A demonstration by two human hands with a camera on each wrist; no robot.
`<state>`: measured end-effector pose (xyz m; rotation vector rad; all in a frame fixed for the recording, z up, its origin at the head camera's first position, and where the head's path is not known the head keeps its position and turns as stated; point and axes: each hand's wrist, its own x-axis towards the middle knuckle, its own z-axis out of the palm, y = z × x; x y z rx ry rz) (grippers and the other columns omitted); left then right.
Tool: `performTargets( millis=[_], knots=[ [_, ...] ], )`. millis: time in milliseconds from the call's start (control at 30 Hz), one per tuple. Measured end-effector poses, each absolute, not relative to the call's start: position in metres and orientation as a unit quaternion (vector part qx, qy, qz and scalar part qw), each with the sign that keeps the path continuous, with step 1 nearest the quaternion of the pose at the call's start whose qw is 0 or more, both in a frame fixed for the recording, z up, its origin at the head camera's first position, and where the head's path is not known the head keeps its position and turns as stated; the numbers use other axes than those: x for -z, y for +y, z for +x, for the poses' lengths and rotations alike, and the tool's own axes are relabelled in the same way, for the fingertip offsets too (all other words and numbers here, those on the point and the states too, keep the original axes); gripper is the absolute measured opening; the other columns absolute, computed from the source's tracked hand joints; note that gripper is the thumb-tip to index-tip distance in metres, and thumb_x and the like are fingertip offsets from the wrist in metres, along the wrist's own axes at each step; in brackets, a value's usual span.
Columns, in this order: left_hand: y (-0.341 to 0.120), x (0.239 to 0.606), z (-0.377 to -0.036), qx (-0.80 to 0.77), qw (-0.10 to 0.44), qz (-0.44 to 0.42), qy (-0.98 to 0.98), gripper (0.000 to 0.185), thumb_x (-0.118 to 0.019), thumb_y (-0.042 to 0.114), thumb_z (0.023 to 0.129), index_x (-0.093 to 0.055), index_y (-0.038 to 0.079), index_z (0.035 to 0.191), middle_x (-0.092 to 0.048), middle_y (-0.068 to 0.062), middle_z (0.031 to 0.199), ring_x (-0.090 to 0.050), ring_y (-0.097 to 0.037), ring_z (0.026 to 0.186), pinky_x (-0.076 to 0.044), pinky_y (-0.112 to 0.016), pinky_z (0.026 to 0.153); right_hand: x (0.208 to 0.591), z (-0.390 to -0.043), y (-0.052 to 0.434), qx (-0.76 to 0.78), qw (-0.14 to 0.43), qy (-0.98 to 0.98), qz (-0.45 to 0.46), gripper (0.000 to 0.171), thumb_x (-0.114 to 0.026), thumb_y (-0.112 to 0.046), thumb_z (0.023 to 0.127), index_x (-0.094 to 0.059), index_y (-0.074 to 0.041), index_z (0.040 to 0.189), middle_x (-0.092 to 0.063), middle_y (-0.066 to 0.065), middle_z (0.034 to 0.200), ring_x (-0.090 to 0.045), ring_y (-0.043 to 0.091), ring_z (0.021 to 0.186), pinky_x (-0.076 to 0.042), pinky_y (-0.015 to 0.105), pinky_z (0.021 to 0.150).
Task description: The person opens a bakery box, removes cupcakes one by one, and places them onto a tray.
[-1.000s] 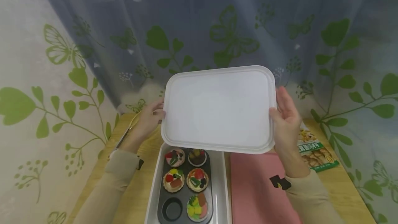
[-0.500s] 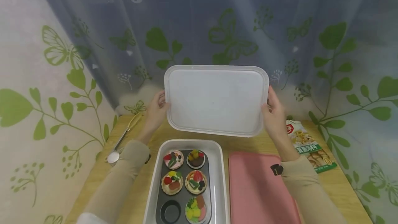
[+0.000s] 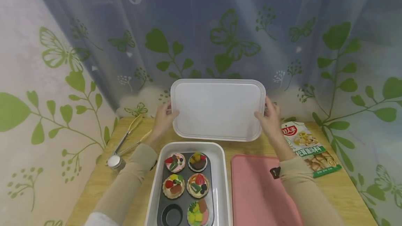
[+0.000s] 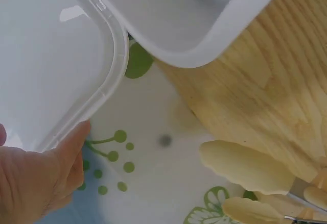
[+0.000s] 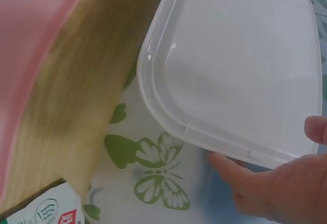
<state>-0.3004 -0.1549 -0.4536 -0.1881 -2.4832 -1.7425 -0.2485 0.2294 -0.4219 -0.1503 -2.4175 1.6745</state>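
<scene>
A white rectangular plastic lid (image 3: 217,109) is held up at the back of the wooden table, in front of the curtain. My left hand (image 3: 164,118) grips its left edge and my right hand (image 3: 267,117) grips its right edge. The left wrist view shows my left hand (image 4: 38,178) under the lid's rim (image 4: 110,76). From the right wrist, my right hand (image 5: 278,185) pinches the lid's rim (image 5: 214,132). Below the lid stands an open white container (image 3: 154,187) with a dark muffin tin (image 3: 185,191) of decorated cupcakes; one cup is empty.
A pink tray (image 3: 257,191) lies right of the container. A green snack packet (image 3: 309,147) lies at the table's right. Yellow-tipped metal tongs (image 3: 127,140) lie at the left. A leaf-and-butterfly curtain (image 3: 220,34) hangs close behind the table.
The lid has moved away from me and down toward the back of the table, uncovering the container. Both hands went with it, keeping their hold on its edges.
</scene>
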Motion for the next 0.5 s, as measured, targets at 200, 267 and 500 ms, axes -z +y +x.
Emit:
performTargets(
  millis=[200, 267, 500],
  knots=[
    [-0.153, 0.468, -0.306, 0.542, 0.056, -0.076, -0.835, 0.067, -0.062, 0.008, 0.097, -0.038, 0.000, 0.160, -0.060, -0.032, 0.136, -0.070, -0.050, 0.116, -0.064, -0.054, 0.093, 0.447, -0.257, 0.229, -0.511, 0.108, -0.851, -0.064, 0.083, -0.066, -0.013, 0.099, -0.022, -0.017, 0.169, -0.030, 0.032, 0.153, -0.052, 0.047, 0.128, -0.049, 0.060, 0.113],
    [-0.151, 0.470, -0.308, 0.523, 0.058, -0.081, -0.846, 0.072, -0.063, 0.006, 0.096, -0.035, 0.003, 0.162, -0.062, -0.032, 0.135, -0.071, -0.050, 0.113, -0.065, -0.054, 0.089, 0.457, -0.260, 0.229, -0.482, 0.109, -0.867, -0.062, 0.085, -0.068, -0.016, 0.098, -0.021, -0.012, 0.169, -0.030, 0.034, 0.155, -0.046, 0.049, 0.134, -0.043, 0.061, 0.118],
    [-0.151, 0.476, -0.304, 0.498, -0.003, -0.028, -0.867, 0.076, -0.063, 0.017, 0.099, -0.028, 0.006, 0.165, -0.046, -0.027, 0.155, -0.052, -0.044, 0.138, -0.051, -0.058, 0.113, 0.485, -0.272, 0.227, -0.416, 0.097, -0.902, -0.057, 0.089, -0.071, -0.010, 0.096, -0.018, -0.008, 0.168, -0.028, 0.033, 0.160, -0.039, 0.053, 0.146, -0.036, 0.065, 0.123]
  ],
)
